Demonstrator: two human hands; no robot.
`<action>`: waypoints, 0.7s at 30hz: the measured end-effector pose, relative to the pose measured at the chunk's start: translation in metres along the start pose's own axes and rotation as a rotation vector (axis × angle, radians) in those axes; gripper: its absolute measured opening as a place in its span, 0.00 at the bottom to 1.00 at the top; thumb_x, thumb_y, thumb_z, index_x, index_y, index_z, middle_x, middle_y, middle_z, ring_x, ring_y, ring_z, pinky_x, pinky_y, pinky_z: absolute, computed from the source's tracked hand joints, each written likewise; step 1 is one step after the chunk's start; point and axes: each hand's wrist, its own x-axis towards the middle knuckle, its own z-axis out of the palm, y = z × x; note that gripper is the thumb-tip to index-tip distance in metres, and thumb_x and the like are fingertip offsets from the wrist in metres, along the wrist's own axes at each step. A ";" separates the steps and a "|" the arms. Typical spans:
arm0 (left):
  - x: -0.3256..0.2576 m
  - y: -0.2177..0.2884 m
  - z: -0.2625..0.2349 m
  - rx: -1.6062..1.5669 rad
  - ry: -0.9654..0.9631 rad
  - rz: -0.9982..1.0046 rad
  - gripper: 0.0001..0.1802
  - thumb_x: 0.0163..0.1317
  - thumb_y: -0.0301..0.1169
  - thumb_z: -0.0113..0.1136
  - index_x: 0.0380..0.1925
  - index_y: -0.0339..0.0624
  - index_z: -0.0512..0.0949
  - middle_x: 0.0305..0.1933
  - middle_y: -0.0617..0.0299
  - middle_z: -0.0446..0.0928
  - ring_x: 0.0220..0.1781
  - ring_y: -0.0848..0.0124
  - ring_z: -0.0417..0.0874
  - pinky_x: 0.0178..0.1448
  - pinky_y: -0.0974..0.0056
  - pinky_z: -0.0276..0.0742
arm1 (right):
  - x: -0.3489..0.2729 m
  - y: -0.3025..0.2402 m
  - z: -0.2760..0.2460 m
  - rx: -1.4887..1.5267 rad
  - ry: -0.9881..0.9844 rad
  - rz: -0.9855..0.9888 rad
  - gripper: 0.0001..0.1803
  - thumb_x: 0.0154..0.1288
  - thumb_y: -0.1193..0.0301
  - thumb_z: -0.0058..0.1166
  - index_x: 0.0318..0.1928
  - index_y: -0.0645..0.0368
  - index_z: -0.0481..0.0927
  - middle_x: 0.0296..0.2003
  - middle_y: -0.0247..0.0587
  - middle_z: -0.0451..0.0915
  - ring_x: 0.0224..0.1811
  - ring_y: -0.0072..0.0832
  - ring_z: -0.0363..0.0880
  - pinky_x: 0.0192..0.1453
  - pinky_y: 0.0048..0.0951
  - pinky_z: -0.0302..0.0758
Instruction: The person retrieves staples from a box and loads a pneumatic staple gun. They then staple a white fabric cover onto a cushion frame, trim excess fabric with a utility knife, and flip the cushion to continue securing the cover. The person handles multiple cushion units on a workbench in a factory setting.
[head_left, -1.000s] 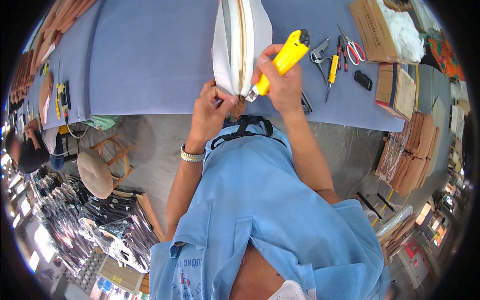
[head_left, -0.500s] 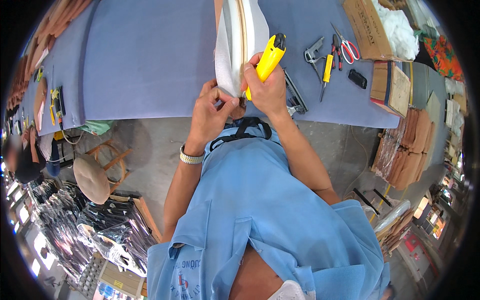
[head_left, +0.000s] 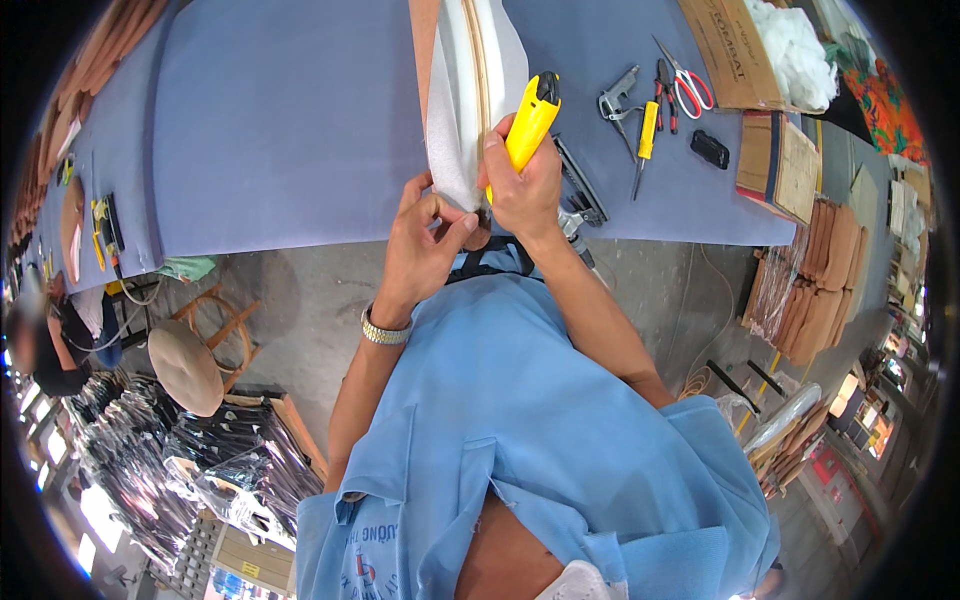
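Observation:
A long upholstered piece (head_left: 458, 110) lies on the blue-grey table, with pale fabric, white padding and a tan strip along its middle. Its near end overhangs the table's front edge, and my left hand (head_left: 425, 240) pinches the fabric there between thumb and fingers. Wrapped in my right hand (head_left: 525, 190) is a yellow utility knife (head_left: 533, 125) with a black end, tilted with its lower tip toward the same end of the piece. The blade is hidden. Just beyond my right wrist lies a dark staple gun (head_left: 582, 180), partly covered by my arm.
Right of the piece lie a grey air gun (head_left: 617, 100), a yellow-handled screwdriver (head_left: 648, 135), pliers (head_left: 664, 85), scissors (head_left: 690, 90) and a small black object (head_left: 710, 151). Beyond stand a carton (head_left: 725, 50) and a wooden box (head_left: 775, 165). A round-seated stool (head_left: 187, 365) is at left.
The head view has shifted slightly, moving the table and tools a little left in the picture. Both hands keep their holds at the piece's near end, the knife only slightly moved.

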 end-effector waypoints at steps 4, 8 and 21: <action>0.001 -0.007 -0.002 -0.049 -0.039 -0.031 0.09 0.67 0.27 0.68 0.35 0.32 0.80 0.66 0.51 0.66 0.66 0.62 0.77 0.62 0.58 0.84 | 0.003 0.001 0.003 0.041 0.036 0.033 0.05 0.72 0.76 0.53 0.42 0.63 0.72 0.22 0.35 0.76 0.19 0.21 0.75 0.25 0.26 0.72; 0.001 -0.007 -0.002 -0.052 -0.054 -0.025 0.08 0.69 0.26 0.66 0.36 0.31 0.80 0.66 0.55 0.65 0.63 0.67 0.79 0.65 0.59 0.82 | 0.011 0.005 0.003 0.037 0.044 0.018 0.05 0.70 0.75 0.54 0.41 0.64 0.74 0.21 0.36 0.77 0.19 0.22 0.77 0.25 0.28 0.73; 0.005 0.006 -0.011 -0.002 -0.036 -0.021 0.08 0.66 0.24 0.69 0.34 0.31 0.79 0.67 0.49 0.65 0.62 0.64 0.79 0.61 0.60 0.85 | 0.020 -0.007 -0.011 0.171 -0.191 0.101 0.06 0.73 0.74 0.54 0.43 0.62 0.71 0.23 0.33 0.76 0.21 0.20 0.76 0.27 0.26 0.71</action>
